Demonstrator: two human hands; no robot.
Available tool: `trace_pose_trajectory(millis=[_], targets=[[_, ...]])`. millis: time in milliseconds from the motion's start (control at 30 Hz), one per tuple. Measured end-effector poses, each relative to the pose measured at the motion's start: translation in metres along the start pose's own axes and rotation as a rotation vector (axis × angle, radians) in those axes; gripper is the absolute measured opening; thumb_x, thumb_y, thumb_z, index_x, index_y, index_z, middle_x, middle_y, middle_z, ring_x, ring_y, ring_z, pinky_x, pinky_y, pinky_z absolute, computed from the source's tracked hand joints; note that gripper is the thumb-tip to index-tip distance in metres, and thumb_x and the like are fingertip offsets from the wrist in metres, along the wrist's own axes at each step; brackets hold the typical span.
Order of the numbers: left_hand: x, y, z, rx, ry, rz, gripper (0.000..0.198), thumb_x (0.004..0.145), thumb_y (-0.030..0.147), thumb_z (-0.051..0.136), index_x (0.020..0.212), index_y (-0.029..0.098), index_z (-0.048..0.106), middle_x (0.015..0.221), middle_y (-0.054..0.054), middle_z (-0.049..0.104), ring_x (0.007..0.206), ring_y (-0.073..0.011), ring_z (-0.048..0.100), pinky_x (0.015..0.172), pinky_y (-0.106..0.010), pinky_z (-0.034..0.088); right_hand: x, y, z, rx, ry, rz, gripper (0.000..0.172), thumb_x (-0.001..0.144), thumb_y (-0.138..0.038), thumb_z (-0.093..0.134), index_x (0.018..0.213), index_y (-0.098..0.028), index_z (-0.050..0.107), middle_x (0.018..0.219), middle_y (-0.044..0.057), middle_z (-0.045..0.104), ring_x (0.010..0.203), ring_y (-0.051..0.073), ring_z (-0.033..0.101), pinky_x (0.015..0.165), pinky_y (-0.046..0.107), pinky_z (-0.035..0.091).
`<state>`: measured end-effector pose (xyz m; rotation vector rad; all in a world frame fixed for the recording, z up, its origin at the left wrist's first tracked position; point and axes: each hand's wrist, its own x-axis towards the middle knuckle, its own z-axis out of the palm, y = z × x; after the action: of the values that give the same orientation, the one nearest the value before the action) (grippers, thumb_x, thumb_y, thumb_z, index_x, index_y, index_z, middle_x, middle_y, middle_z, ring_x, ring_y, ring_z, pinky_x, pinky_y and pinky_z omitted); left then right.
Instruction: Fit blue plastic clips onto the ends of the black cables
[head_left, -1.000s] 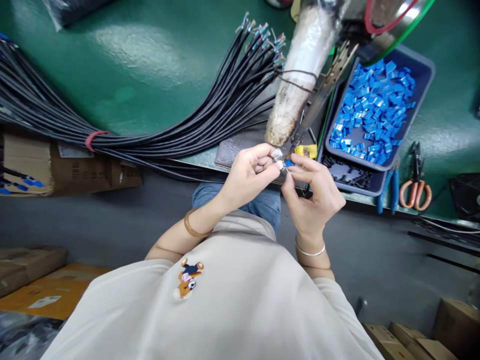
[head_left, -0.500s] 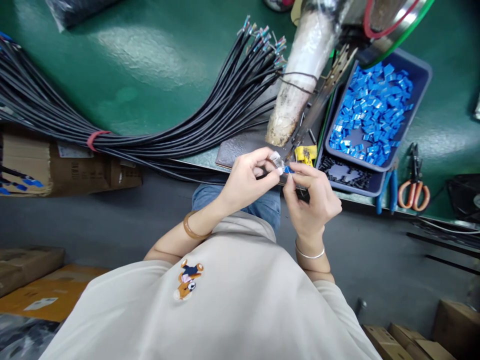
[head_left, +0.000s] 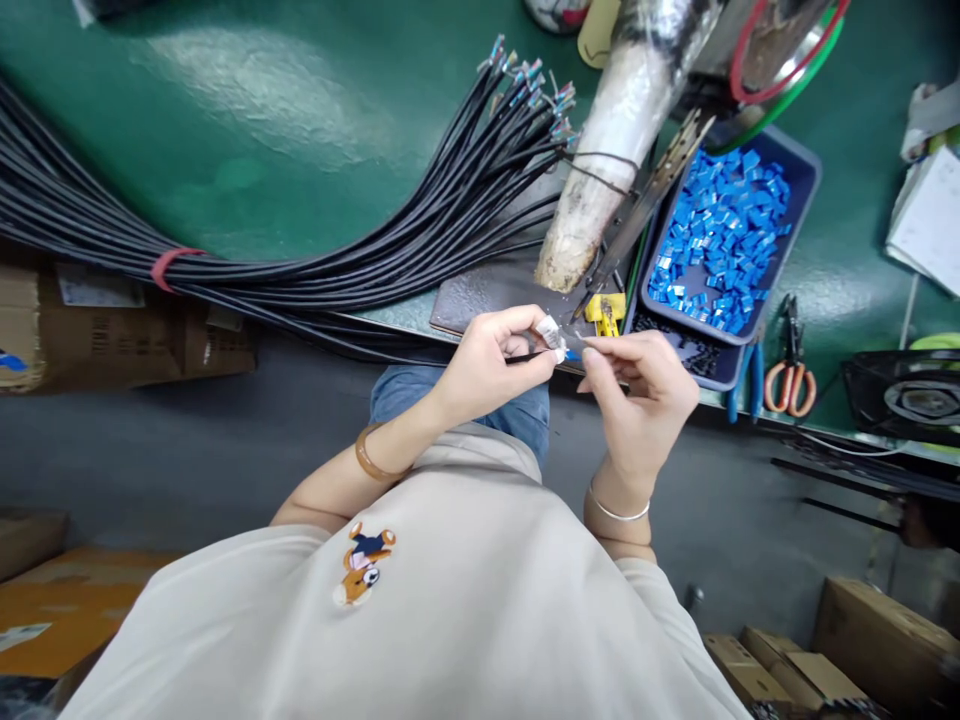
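Observation:
My left hand (head_left: 491, 360) pinches the end of a thin black cable (head_left: 525, 357) that carries a small metal connector at its tip, held just over the bench's front edge. My right hand (head_left: 645, 390) meets it from the right, fingertips pinched on a tiny blue piece (head_left: 574, 353) against the connector. Both hands sit below the wrapped machine arm (head_left: 600, 170) and beside a yellow fixture (head_left: 604, 312). A blue tray (head_left: 780, 260) of small blue parts (head_left: 720, 240) lies just to the right.
A large bundle of black cables (head_left: 300, 270), tied with a red band (head_left: 169, 265), fans across the green bench (head_left: 262, 130). Orange-handled scissors (head_left: 787, 365) and blue-handled pliers (head_left: 750, 380) lie right of the tray. Cardboard boxes (head_left: 112, 320) stand under the bench and on the floor.
My hands have stayed together at the bench edge, the right fingers shifting on the blue piece at the connector. The view has drifted a little to the right.

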<state>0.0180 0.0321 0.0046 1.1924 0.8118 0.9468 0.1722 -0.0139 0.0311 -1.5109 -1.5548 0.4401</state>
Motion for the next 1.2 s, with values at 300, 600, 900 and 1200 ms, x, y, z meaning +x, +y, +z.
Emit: trace_pose_trajectory(millis=[300, 600, 900, 1200], targets=[[-0.001, -0.001, 0.001, -0.021, 0.020, 0.011, 0.011, 0.076, 0.017, 0.066, 0.073, 0.015, 0.056, 0.062, 0.004, 0.049, 0.050, -0.0026, 0.033, 0.046, -0.018, 0.028, -0.003, 0.007, 0.005, -0.055, 0.126, 0.067, 0.008, 0.091, -0.027, 0.059, 0.087, -0.021, 0.057, 0.081, -0.004, 0.065, 0.051, 0.006, 0.063, 0.045, 0.018, 0.046], [0.003, -0.006, 0.001, -0.012, 0.046, 0.050, 0.009, 0.074, 0.015, 0.067, 0.073, 0.013, 0.058, 0.064, 0.003, 0.053, 0.051, -0.0033, 0.041, 0.047, -0.017, 0.033, -0.003, 0.005, 0.011, 0.172, -0.032, 0.121, 0.006, 0.086, -0.022, 0.066, 0.081, -0.020, 0.063, 0.087, 0.000, 0.074, 0.074, 0.013, 0.073, 0.067, 0.025, 0.064], [0.005, -0.007, 0.007, 0.031, 0.173, 0.101, 0.007, 0.070, 0.010, 0.064, 0.070, 0.014, 0.059, 0.066, 0.003, 0.055, 0.057, -0.0045, 0.048, 0.054, -0.015, 0.039, -0.005, 0.009, 0.011, -0.123, 0.048, -0.229, 0.013, 0.084, -0.012, 0.065, 0.089, -0.024, 0.066, 0.090, -0.001, 0.075, 0.083, 0.014, 0.073, 0.072, 0.027, 0.063], [0.011, -0.008, 0.005, -0.057, 0.135, 0.056, 0.008, 0.068, 0.009, 0.066, 0.069, 0.014, 0.060, 0.066, 0.002, 0.057, 0.058, -0.0049, 0.050, 0.054, -0.015, 0.040, -0.003, 0.009, 0.010, -0.019, 0.014, -0.115, 0.008, 0.084, -0.014, 0.064, 0.084, -0.022, 0.063, 0.094, 0.001, 0.074, 0.086, 0.014, 0.072, 0.072, 0.027, 0.061]])
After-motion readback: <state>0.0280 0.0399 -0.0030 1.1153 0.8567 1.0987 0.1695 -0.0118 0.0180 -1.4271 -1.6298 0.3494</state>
